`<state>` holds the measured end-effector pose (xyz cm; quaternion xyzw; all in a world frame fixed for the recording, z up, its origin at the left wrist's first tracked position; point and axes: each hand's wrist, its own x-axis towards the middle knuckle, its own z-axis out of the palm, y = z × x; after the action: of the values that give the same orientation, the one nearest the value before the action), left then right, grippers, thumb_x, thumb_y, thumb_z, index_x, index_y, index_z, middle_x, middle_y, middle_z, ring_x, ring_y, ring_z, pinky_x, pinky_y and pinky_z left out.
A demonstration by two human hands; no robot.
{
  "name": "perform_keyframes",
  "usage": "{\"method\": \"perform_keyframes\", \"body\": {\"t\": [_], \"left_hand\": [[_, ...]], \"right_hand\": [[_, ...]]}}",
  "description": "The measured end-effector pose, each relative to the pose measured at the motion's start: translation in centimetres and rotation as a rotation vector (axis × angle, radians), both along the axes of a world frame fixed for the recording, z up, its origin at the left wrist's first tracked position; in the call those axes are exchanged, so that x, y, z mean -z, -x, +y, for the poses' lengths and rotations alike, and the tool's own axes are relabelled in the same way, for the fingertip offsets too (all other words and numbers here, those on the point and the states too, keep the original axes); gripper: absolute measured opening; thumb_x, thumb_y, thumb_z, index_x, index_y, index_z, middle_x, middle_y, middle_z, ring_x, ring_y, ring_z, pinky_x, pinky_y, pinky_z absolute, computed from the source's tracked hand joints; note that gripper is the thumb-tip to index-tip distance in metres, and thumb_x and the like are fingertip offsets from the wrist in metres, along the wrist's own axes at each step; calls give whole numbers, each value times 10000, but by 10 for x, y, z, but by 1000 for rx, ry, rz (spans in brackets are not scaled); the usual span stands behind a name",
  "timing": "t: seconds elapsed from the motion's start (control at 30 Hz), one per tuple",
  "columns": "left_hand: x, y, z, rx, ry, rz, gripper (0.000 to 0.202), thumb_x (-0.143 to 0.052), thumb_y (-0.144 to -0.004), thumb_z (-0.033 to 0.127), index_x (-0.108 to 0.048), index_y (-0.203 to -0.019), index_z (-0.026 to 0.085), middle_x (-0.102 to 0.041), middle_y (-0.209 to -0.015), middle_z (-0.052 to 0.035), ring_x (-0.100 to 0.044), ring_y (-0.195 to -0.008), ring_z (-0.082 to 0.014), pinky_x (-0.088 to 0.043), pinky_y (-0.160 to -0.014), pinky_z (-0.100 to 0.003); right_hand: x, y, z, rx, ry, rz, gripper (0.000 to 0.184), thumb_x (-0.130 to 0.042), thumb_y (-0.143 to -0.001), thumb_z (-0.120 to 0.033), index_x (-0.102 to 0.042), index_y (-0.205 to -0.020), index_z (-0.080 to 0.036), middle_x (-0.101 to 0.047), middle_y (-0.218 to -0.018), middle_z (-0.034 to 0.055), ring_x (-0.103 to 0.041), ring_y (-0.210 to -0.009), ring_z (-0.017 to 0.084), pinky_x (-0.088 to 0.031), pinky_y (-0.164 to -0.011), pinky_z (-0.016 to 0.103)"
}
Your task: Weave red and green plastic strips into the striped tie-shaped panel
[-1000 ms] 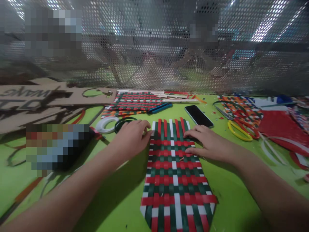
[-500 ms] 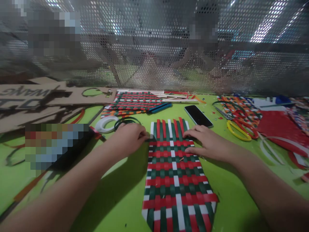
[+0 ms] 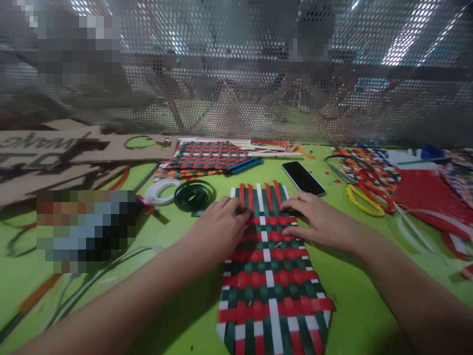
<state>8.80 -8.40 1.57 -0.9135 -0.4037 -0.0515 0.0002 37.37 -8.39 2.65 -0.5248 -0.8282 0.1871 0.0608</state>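
Observation:
A woven mat (image 3: 269, 266) of red, green and white flat strips lies in front of me, its loose strip ends pointing away at the top. My left hand (image 3: 223, 224) is over its upper left edge, with thumb and fingers pinched together at the top woven rows. What is under those fingertips is partly hidden. On the opposite edge, my right hand (image 3: 318, 217) holds the mat's upper right side, index finger and thumb resting apart on the strips. A coil of dark green strip (image 3: 194, 195) lies beyond my left hand, beside a white roll (image 3: 161, 191).
A phone (image 3: 303, 177) lies behind my right hand, with yellow-and-red-handled scissors (image 3: 365, 201) farther right. Blue pens (image 3: 244, 166), other woven pieces (image 3: 210, 155) and cut cardboard (image 3: 121, 148) sit toward the back. A perforated metal screen (image 3: 229, 74) rises beyond the green table (image 3: 177, 315).
My left hand has moved right, from beside the mat onto its upper left part, uncovering the green coil. The dark strip end it pinched is now hidden. My right hand stays in place.

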Motion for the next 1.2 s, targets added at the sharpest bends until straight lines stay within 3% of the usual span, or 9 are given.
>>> {"method": "perform_keyframes", "body": {"t": [0.17,0.3,0.43,0.53,0.67,0.8,0.93,1.03,1.2], "left_hand": [[9,-8,-8,126,63,-20,472,-369,-1064,297,-512,-1479,126,-425,-1607,-142,-358,-1496,-295,-339,-1207,-466],[13,-13,-11,94,184,-55,567,-329,-1082,420,-371,-1572,138,-303,-1669,-113,-258,-1550,-254,-297,-1243,-433],[12,-13,-12,87,197,-63,574,-341,-1077,431,-374,-1569,137,-290,-1671,-114,-248,-1553,-250,-291,-1247,-436],[11,-13,-12,75,227,-79,609,-325,-1073,476,-359,-1578,138,-283,-1673,-113,-243,-1554,-257,-287,-1251,-452],[6,-13,-15,60,280,-139,701,-320,-1051,574,-277,-1616,162,-256,-1683,-110,-239,-1554,-274,-282,-1255,-465],[-4,-14,-20,50,344,-220,778,-331,-1021,651,-260,-1621,162,-252,-1684,-124,-241,-1553,-292,-296,-1249,-473],[-13,-13,-25,20,428,-340,758,-347,-1028,628,-236,-1626,176,-296,-1673,-106,-322,-1526,-279,-382,-1210,-454],[-18,-12,-29,-4,473,-441,711,-362,-1043,580,-218,-1628,203,-367,-1644,-104,-405,-1483,-280,-445,-1164,-459],[-23,-13,-35,33,518,-526,650,-386,-1057,520,-217,-1619,240,-440,-1604,-103,-516,-1400,-272,-502,-1106,-446]], "right_hand": [[-8,-7,5,245,11,74,471,-598,-912,-653,-658,-1130,-240,-712,-1112,97,-681,-945,264,-529,-770,366],[-7,-12,11,402,263,258,422,-605,-925,-633,-668,-983,-219,-746,-903,69,-704,-757,208,-547,-646,311],[1,-11,12,423,629,617,408,-689,-898,-586,-654,-956,-183,-743,-920,79,-716,-724,170,-585,-591,260],[4,-11,11,409,861,914,351,-724,-900,-522,-635,-901,-182,-702,-794,35,-674,-637,126,-603,-597,240],[1,-12,9,364,1043,1191,369,-659,-932,-565,-627,-895,-199,-640,-705,-7,-633,-572,117,-610,-599,251],[-8,-12,4,211,1064,1272,624,-448,-949,-741,-674,-1105,-181,-740,-989,109,-732,-886,219,-623,-748,346],[-13,-4,-3,157,1024,1276,816,-252,-949,-807,-676,-1211,-160,-720,-1203,190,-699,-1100,287,-607,-803,401],[-15,7,-9,178,925,1251,744,-280,-982,-756,-690,-1199,-175,-726,-1193,171,-699,-1088,264,-600,-784,355],[-5,21,-16,158,744,1232,444,-533,-990,-592,-679,-1211,-236,-748,-1039,84,-714,-926,209,-590,-770,323]]}}
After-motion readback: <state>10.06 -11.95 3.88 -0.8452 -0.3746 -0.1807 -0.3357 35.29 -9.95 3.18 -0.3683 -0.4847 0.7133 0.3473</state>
